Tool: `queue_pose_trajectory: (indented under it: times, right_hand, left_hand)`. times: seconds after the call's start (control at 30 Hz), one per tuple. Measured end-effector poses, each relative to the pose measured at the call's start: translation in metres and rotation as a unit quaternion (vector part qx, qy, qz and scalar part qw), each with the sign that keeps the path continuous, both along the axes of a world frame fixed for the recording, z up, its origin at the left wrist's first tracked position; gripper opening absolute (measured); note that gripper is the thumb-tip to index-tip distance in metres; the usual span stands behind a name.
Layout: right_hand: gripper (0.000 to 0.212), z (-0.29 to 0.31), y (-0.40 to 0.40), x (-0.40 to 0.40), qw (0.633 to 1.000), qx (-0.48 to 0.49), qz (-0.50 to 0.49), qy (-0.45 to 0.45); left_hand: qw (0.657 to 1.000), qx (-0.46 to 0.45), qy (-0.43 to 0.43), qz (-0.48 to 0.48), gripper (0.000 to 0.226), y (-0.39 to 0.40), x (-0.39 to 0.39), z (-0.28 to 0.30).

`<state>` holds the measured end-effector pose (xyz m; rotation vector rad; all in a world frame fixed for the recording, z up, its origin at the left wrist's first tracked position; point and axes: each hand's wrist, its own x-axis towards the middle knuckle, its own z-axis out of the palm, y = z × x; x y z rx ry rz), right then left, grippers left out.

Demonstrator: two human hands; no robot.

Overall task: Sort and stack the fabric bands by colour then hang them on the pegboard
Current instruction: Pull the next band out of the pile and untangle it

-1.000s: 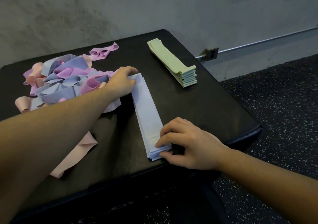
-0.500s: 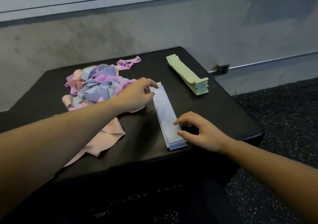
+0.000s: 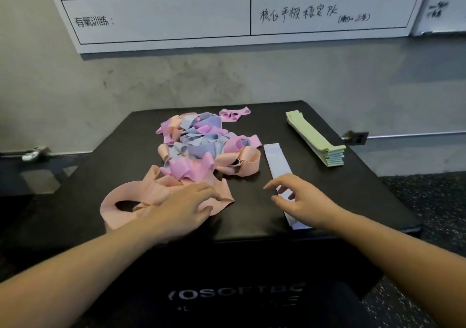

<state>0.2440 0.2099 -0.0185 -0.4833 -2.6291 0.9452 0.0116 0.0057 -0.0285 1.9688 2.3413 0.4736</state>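
On the black padded box point(image 3: 126, 171) set against a concrete wall, the left hand point(image 3: 185, 208) lies with fingers spread on a loose peach band point(image 3: 141, 201), while the right hand point(image 3: 301, 201) hovers relaxed, gripping nothing, over the near end of the pale blue stack point(image 3: 277, 162). Beyond them sit the unsorted pile point(image 3: 201, 146) of pink, lilac and peach bands and the finished green stack point(image 3: 317, 138), below a whiteboard point(image 3: 176, 17). Dragging the peach band sideways could likely snag the pile or skew the blue stack.

Loose bands point(image 3: 201, 146) lie left of two stacks point(image 3: 277, 162) on the box point(image 3: 353, 189).
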Motion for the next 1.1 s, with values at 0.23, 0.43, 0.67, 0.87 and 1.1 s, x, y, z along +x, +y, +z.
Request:
queue_pose_trajectory:
  times: [0.23, 0.43, 0.67, 0.87, 1.1]
  right_hand:
    - [0.026, 0.001, -0.020, -0.050, 0.999, 0.014, 0.027, -0.019]
    - [0.027, 0.012, -0.037, -0.099, 0.998, 0.015, 0.054, -0.013]
    - [0.035, 0.027, -0.040, -0.169, 0.989, 0.125, 0.072, -0.031]
    - [0.048, 0.049, -0.049, -0.236, 0.977, 0.177, 0.093, -0.077]
    - [0.045, 0.013, -0.056, -0.303, 0.975, 0.180, 0.082, -0.106]
  left_hand:
    - [0.989, 0.122, -0.065, 0.055, 0.022, -0.043, -0.026, -0.025]
    - [0.975, 0.198, 0.030, 0.100, 0.032, -0.043, -0.059, -0.025]
    - [0.967, 0.125, -0.104, 0.197, 0.046, -0.038, -0.090, -0.044]
    - [0.967, 0.148, -0.088, 0.187, 0.025, -0.035, -0.091, -0.049]
    - [0.954, 0.200, -0.112, 0.193, 0.027, -0.036, -0.091, -0.056]
